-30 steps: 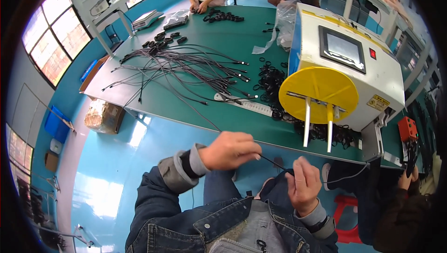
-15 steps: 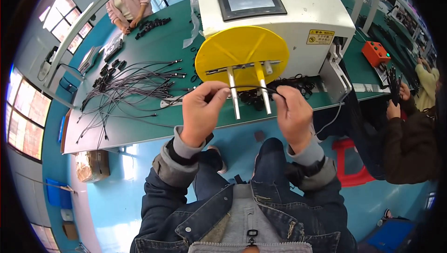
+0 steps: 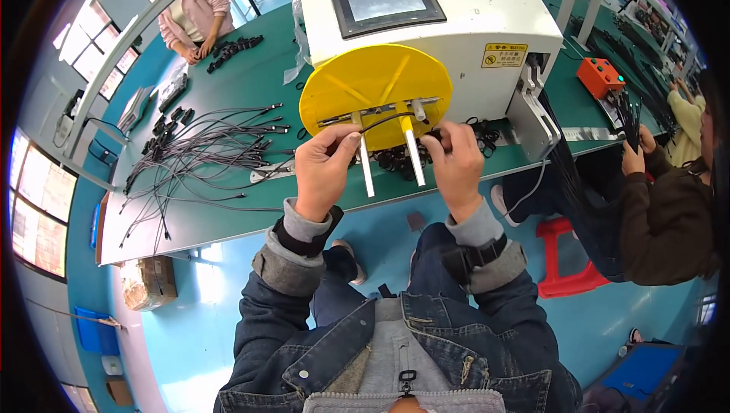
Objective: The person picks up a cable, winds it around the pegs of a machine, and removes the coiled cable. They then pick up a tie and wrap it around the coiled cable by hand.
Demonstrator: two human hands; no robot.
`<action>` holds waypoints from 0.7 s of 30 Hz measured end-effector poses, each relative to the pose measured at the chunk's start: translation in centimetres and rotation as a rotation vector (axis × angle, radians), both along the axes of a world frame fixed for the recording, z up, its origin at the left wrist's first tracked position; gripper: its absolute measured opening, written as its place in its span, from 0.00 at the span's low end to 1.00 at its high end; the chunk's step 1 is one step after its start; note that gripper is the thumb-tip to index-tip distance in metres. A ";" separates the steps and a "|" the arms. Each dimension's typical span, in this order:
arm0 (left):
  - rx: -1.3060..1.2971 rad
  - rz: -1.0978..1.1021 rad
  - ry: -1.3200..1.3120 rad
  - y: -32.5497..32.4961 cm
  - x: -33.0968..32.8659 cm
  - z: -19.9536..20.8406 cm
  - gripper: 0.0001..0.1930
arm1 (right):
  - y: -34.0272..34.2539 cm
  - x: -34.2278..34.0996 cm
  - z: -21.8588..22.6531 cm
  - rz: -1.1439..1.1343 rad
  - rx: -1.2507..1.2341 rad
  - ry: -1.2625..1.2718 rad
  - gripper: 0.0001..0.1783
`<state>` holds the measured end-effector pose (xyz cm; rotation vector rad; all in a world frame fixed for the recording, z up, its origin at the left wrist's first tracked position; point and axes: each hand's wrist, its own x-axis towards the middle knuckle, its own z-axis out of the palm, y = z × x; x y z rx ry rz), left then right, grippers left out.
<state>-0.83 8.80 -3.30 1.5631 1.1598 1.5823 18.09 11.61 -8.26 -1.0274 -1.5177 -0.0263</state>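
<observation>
A short black cable arches across the front of the yellow round disc, over its two rods. My left hand is closed, pinching the cable's left end between thumb and fingers beside the left silver rod. The cable's other end shows loose by the upper part of the right rod. Just right of that rod, my right hand has its fingers bent and the thumb apart from them, with no cable visible in it. The disc is mounted on the front of a white machine with a screen.
Many finished-looking black cables spread over the green table at left. Coiled black cables lie beneath the disc. An orange button box stands at right. A person in brown holds cables there; another in pink works at far left.
The right end of the cable has come out of my right hand and now sits higher, near the right rod. My left hand keeps its pinch. The whole view has shifted slightly.
</observation>
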 end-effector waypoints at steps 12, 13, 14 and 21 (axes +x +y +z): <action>0.078 0.057 -0.012 -2.5 -1.5 -1.5 0.09 | -13.4 5.1 -7.9 0.256 -0.617 -0.011 0.05; 0.129 0.110 0.073 -2.9 -1.9 -1.3 0.09 | -14.0 4.8 -8.1 0.270 -0.612 -0.014 0.05; 0.179 0.155 0.153 -3.4 -1.9 -1.2 0.10 | -14.6 4.7 -8.2 0.288 -0.653 0.014 0.05; 0.343 0.264 0.538 -6.7 -2.8 1.0 0.12 | -15.3 3.7 -6.9 0.381 -0.772 0.074 0.05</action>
